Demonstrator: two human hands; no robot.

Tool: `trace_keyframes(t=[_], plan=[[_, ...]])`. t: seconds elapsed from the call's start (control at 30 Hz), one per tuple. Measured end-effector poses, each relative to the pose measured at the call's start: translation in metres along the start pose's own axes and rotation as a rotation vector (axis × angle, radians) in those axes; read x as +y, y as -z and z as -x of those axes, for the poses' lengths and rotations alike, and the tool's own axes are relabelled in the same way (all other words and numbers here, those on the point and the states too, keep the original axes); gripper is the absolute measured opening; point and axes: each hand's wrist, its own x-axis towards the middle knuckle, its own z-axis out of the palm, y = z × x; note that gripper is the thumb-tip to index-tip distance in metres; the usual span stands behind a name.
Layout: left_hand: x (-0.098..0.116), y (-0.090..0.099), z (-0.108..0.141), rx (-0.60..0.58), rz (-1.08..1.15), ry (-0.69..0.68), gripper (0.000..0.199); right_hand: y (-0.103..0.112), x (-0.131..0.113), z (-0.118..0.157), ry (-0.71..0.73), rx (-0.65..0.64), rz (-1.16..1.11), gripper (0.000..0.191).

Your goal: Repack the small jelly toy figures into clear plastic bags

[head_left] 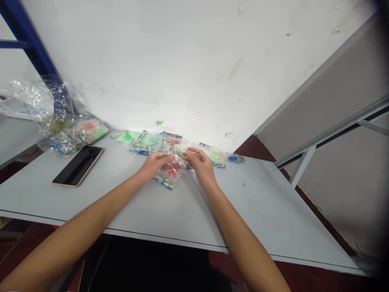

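A clear plastic packet (174, 169) with small red pieces inside is between my hands, above the grey table. Its blue and yellow printed strip (164, 182) points toward me. My left hand (155, 163) pinches the packet's upper left side. At the upper right of the packet, my right hand (200, 164) has its thumb and fingers pressed together on the clear film. Just behind my hands lie more such packets, among them one with green contents (127, 137), one with red contents (174, 142) and one with blue contents (235, 158).
A phone (79, 165) lies face up on the left of the table (146, 215). Beyond it are a heap of printed packets (75, 134) and a crumpled clear bag (33, 99). A white wall (182, 73) borders the far edge; a metal frame (304, 162) stands right.
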Motion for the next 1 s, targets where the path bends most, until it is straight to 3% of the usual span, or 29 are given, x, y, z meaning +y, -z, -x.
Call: trace_keyframes(t=[0.2,0.63,0.83,1.0], plan=[[0.002,0.002,0.0,0.077,0.121,0.055,0.042,-0.001,0.003,0.002,-0.009,-0.151,0.087,0.046],[-0.002,0.002,-0.004,0.081,0.123,0.093,0.044,0.002,0.014,-0.006,0.039,-0.09,0.078,0.022],[0.002,0.0,-0.004,0.196,0.097,0.127,0.056,0.0,0.012,-0.004,0.005,-0.072,0.034,0.018],[0.001,0.003,-0.003,0.133,-0.011,0.03,0.04,0.0,0.008,-0.002,-0.007,-0.08,0.029,0.017]])
